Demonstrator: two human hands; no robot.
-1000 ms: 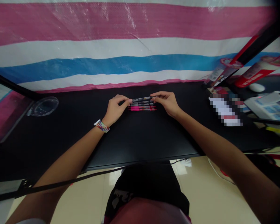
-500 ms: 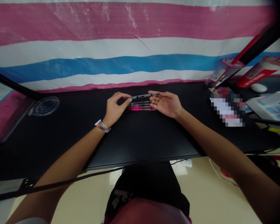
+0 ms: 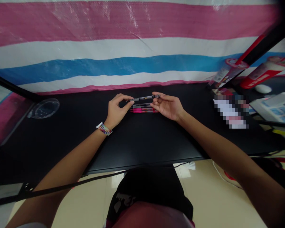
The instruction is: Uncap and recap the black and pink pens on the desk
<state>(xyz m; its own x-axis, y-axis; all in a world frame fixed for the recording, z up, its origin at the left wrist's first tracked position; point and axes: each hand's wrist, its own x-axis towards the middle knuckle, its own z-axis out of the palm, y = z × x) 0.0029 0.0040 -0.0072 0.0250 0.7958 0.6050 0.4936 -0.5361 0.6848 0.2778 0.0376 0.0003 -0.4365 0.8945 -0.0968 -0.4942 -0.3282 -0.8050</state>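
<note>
Fingers (image 3: 129,102) on one pen (image 3: 143,98); four pens (image 3: 143,108) below.

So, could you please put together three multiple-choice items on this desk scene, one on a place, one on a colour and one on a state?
1. Where does the clear round dish lie?
A. at the far left of the black desk
B. between the hands
C. on the floor

2. What colour is the nearest pen of the row lying on the desk?
A. green
B. pink
C. yellow

3. How is the grey pen held?
A. flat on the desk, untouched
B. in the left hand alone
C. raised above the row, one end in each hand, the other being the right hand

Answers: 1 A, the dish sits by the desk's left edge; 2 B, its barrel is bright pink; 3 C, fingertips of both hands pinch its ends above the other pens.
</note>
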